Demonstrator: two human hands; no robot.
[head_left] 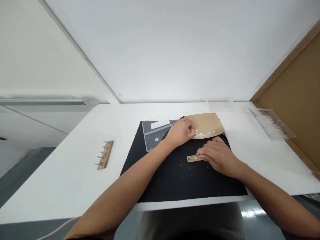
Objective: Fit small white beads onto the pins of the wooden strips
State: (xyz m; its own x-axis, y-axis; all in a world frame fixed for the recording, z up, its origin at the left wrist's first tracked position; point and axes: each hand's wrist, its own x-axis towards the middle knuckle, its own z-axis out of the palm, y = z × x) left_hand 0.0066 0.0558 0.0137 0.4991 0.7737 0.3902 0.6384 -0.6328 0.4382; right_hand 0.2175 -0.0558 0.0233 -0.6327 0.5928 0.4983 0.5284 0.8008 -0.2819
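My left hand (182, 131) is closed in a pinch at the left edge of a brown cardboard sheet (203, 121), beside a scatter of small white pieces (203, 134). Whatever its fingertips hold, if anything, is too small to make out. Below, my right hand (217, 155) has its fingers closed on the right end of a short wooden strip (191, 159), which lies on the black mat (175, 183). A metal fitting and a pale round spot show on the strip; a shiny metal bit touches the right fingertips. The strip's right end is hidden.
A clear plastic case (150, 140) lies open at the mat's back left. Farther left sits another wooden strip (106, 155) with several metal clips. At right is a clear tray (271, 125) of pale slender pieces, near a cardboard panel (297, 80). A clear lid (220, 106) stands behind.
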